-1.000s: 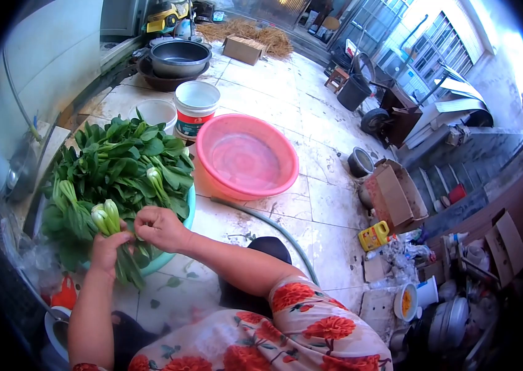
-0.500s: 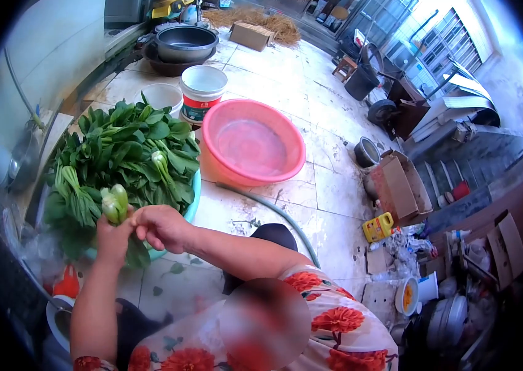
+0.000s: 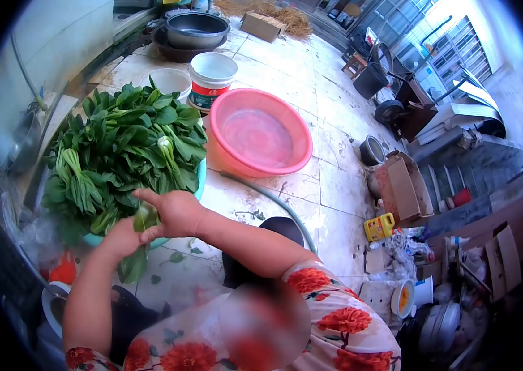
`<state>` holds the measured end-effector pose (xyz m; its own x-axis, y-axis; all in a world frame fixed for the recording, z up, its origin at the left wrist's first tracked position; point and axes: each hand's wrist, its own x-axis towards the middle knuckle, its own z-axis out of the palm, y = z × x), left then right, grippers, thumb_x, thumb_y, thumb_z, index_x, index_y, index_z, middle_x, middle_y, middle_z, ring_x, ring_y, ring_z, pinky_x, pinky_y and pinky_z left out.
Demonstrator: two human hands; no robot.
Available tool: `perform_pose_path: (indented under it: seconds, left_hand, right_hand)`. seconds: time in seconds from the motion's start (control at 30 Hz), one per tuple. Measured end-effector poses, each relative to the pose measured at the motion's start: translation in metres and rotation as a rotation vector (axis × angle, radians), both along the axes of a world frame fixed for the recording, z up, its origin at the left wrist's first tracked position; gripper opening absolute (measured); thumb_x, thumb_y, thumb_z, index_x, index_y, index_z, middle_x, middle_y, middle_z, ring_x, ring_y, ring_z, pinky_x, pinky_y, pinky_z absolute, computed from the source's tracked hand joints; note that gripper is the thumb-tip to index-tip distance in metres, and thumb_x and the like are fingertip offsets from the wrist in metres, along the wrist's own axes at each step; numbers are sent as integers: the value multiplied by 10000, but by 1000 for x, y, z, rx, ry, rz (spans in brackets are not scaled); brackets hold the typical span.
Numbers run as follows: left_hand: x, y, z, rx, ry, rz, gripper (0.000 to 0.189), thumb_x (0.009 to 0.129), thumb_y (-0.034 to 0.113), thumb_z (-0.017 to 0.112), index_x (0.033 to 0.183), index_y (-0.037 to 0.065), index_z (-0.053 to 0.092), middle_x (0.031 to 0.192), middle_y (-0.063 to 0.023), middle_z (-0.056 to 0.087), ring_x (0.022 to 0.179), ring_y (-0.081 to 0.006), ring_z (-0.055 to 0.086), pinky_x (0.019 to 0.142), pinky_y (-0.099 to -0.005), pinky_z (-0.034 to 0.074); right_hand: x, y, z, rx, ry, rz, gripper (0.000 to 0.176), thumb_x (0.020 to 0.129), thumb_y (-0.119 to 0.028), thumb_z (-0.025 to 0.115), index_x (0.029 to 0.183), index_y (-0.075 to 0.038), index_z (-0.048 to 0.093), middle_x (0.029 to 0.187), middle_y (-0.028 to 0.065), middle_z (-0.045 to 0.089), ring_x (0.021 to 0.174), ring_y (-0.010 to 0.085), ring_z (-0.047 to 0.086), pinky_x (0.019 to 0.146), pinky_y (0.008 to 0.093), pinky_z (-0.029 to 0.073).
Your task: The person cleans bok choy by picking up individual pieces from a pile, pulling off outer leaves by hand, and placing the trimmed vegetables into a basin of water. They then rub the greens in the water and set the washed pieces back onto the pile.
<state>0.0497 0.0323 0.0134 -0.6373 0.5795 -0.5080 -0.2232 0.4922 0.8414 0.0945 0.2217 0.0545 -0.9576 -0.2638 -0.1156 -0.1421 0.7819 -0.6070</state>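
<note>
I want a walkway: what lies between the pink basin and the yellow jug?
In the head view, only tiled floor lies between the pink basin and yellow jug; no objects.

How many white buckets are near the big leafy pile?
2: one white bucket just behind the greens, and one red-labelled bucket beside it. The greens might hide more.

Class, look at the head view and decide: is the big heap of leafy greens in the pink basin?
No, the leafy greens are heaped in the teal basin, while the pink basin beside it shows none.
</note>
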Motion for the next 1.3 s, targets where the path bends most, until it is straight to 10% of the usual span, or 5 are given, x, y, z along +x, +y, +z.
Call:
perform_pose_path:
  seconds: [0.23, 0.47, 0.57, 0.8, 1.3]
  left_hand:
    - [9, -1, -1, -550, 366, -525, 403, 692, 245, 739, 1036, 58, 644, 985, -177, 671, 927, -333, 643, 797, -391, 500]
    - [-8, -10, 21, -111, 78, -259, 418, 688, 101, 730, 1083, 27, 616, 932, -86, 666, 816, -180, 629, 755, -303, 497]
    - [-11, -13, 24, 115, -81, -95, 403, 700, 39, 704, 1095, 35, 624, 955, -31, 654, 852, -133, 611, 760, -282, 491]
    - [-11, -7, 3, 324, 191, 368, 447, 788, 101, 696, 1199, 23, 540, 1088, -66, 620, 972, -151, 588, 867, -302, 469]
    - [-21, -19, 22, 744, -184, 311, 243, 801, 147, 725, 967, 24, 596, 731, -46, 595, 536, -131, 557, 661, -277, 494]
  right_hand:
    - [9, -17, -25, 295, -183, 166, 707, 604, -506, 786, 1142, -102, 569, 881, 172, 671, 843, 357, 658, 746, 440, 508]
    - [-8, 1, -36, -37, -61, 84, 506, 655, -404, 751, 1000, -60, 617, 801, 176, 668, 724, 323, 675, 655, 406, 540]
    - [-12, -1, -44, -792, -458, -89, 419, 762, -228, 723, 1091, -34, 549, 751, 106, 656, 578, 169, 660, 434, 259, 487]
    - [9, -24, -24, -877, -482, -74, 164, 804, -99, 689, 873, -62, 545, 700, 4, 588, 524, 95, 588, 425, 222, 428]
    - [-9, 10, -18, -662, -212, -123, 84, 812, -36, 634, 738, -26, 594, 665, -47, 550, 621, 42, 487, 565, 201, 384]
